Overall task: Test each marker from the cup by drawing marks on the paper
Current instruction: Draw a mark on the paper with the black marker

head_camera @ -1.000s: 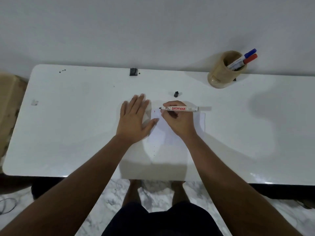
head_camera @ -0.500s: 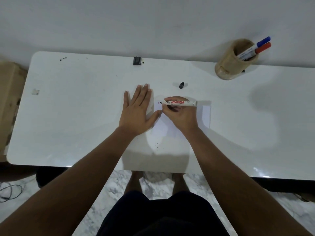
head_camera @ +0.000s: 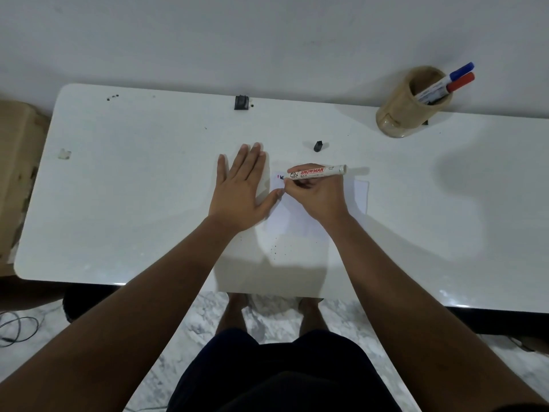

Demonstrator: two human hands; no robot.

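Note:
My right hand [head_camera: 316,194] grips a white marker [head_camera: 319,171] lying nearly level, its black tip touching the upper left of the white paper [head_camera: 361,194], beside small red and dark marks. My left hand [head_camera: 240,191] lies flat with fingers spread, pressing down the paper's left edge. The marker's black cap [head_camera: 318,146] rests on the table just beyond the paper. A tan cup [head_camera: 407,110] at the back right holds a blue-capped marker [head_camera: 454,75] and a red-capped marker [head_camera: 459,82].
The white table [head_camera: 133,188] runs against a white wall. A small black clip [head_camera: 241,102] sits at its far edge. A cardboard box [head_camera: 15,162] stands left of the table. Ink specks dot the table near the front edge.
The marker tip has shifted slightly on the paper and a dark mark shows beside it. My left hand stays flat in place; the view has tilted.

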